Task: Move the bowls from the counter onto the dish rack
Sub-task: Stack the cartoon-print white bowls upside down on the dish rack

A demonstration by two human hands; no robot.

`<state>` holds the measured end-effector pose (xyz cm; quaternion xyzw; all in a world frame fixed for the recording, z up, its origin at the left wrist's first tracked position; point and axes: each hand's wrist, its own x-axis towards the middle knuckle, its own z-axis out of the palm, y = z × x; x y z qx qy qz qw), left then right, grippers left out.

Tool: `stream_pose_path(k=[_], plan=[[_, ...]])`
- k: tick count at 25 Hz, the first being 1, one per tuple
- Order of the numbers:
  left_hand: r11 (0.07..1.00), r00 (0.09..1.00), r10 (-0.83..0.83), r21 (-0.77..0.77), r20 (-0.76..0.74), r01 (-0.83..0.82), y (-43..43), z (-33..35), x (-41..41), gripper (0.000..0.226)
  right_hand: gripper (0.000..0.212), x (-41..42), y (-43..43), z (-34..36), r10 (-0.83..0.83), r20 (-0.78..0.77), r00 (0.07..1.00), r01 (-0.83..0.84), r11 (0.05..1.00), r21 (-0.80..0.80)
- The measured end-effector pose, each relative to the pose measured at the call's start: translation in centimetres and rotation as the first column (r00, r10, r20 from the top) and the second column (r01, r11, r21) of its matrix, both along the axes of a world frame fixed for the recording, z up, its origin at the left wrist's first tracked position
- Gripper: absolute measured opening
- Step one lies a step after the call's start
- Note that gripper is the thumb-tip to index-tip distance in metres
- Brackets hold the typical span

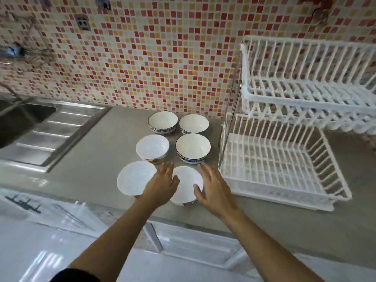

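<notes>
Counter: bowls beside rack.

Six bowls crowd together beside the apparently empty dish rack.

I have only the one view, a wide-angle camera worn on the head, looking forward and steeply down over both forearms onto the counter from close above. It faces the mosaic tile wall, which fills the top of the frame, with the sink at the left edge and the dish rack at the right. Straight lines bow toward the edges.
</notes>
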<state>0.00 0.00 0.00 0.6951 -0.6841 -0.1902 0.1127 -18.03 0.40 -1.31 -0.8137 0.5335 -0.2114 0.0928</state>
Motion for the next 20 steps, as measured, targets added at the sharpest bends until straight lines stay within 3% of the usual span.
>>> stream_pose_path(k=[3, 5, 6, 8, 12, 15, 18, 20], plan=[[0.993, 0.998, 0.059, 0.098, 0.006, -0.059, 0.4, -2.5, -0.6, 0.057, 0.067, 0.5, -1.1, -3.7, -0.203, 0.091, 0.975, 0.167, 0.938, 0.303], [0.983, 0.997, 0.082, 0.168, -0.001, -0.081, 0.5, -4.1, -1.3, 0.058, 0.066, 0.9, -2.1, -5.4, -0.366, 0.108, 0.924, 0.259, 0.808, 0.529], [0.977, 0.995, 0.098, 0.192, -0.003, -0.095, 0.4, -4.8, -1.5, 0.059, 0.061, 1.3, -2.4, -5.6, -0.417, 0.12, 0.901, 0.25, 0.725, 0.641], [0.975, 0.991, 0.131, 0.18, -0.003, -0.129, 0.2, -5.2, -1.8, 0.06, 0.048, 2.0, -2.9, -6.1, -0.424, 0.209, 0.881, 0.137, 0.652, 0.746], [0.981, 0.982, 0.186, 0.057, -0.018, -0.184, 0.3, -4.9, -1.4, 0.067, 0.048, 2.5, -2.8, -5.4, -0.424, 0.198, 0.884, 0.173, 0.69, 0.703], [0.967, 0.966, 0.253, -0.025, -0.05, -0.255, -0.7, -3.2, -0.2, 0.07, 0.052, 2.8, -2.9, -0.9, -0.272, 0.151, 0.95, 0.149, 0.824, 0.546], [0.939, 0.945, 0.295, -0.137, -0.14, -0.314, -2.1, 1.4, 1.4, 0.057, 0.061, 3.4, -2.8, 5.1, -0.064, 0.072, 0.995, 0.034, 0.931, 0.363], [0.899, 0.935, 0.293, -0.275, -0.2, -0.34, -3.0, 5.8, 2.4, 0.042, 0.06, 3.7, -2.3, 9.3, -0.017, 0.043, 0.999, 0.007, 0.976, 0.219]])
